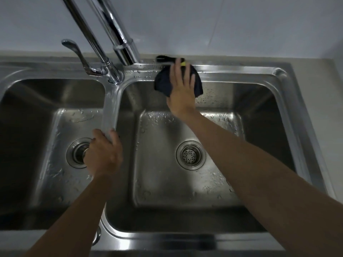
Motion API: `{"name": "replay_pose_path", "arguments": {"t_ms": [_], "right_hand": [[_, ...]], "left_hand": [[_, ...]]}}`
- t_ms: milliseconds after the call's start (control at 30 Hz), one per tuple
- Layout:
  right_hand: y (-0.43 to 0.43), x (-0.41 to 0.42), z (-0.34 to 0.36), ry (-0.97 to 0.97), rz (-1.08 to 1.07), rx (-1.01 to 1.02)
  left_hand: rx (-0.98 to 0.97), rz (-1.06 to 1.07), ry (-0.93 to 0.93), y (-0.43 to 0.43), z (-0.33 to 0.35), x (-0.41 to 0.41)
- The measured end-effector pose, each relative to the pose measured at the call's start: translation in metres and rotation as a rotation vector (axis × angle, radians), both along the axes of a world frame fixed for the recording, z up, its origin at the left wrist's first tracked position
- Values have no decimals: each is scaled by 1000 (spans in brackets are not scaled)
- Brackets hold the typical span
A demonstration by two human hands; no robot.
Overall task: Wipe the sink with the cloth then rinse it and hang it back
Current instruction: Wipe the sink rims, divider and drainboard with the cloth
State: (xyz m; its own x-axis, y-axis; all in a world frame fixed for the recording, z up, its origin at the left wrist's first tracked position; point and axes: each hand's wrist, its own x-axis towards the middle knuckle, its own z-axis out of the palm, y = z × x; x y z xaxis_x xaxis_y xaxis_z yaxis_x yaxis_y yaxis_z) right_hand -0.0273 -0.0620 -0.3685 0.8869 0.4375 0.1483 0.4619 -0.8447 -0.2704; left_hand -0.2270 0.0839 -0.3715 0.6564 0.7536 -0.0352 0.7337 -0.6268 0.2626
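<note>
A double stainless-steel sink fills the view, wet with droplets. A dark cloth is pressed flat against the back wall and rim of the right basin. My right hand lies spread on top of the cloth, fingers pointing away from me. My left hand rests on the divider between the two basins, fingers curled over its near end. A small yellow bit shows at my right fingertips; I cannot tell what it is.
Two chrome tap spouts rise from the back rim above the divider, with a lever handle to their left. Each basin has a round drain: left, right. A dark object lies on the ledge behind the cloth.
</note>
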Motion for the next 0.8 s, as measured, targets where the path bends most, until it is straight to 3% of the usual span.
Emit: {"name": "replay_pose_path", "arguments": {"t_ms": [67,133,233,333,433,500,667,800], "right_hand": [[-21,8,-1,-57,210,-129],[-51,18,0,-78,219,-159],[-105,28,-1,-58,-3,-124],[-141,30,-1,51,-381,36],[-132,30,5,128,-731,205],[-103,30,12,165,-821,240],[1,16,16,183,-696,122],[62,0,15,83,-205,4]], "left_hand": [[-40,47,-40,-4,5,2],[-20,13,-29,-3,4,1],[-14,-2,8,-2,7,-2],[-28,17,-11,-7,17,-2],[-36,12,-17,-8,20,-2],[-58,18,-27,-7,19,-2],[-88,54,-102,-8,15,2],[-104,47,-102,-7,15,1]]}}
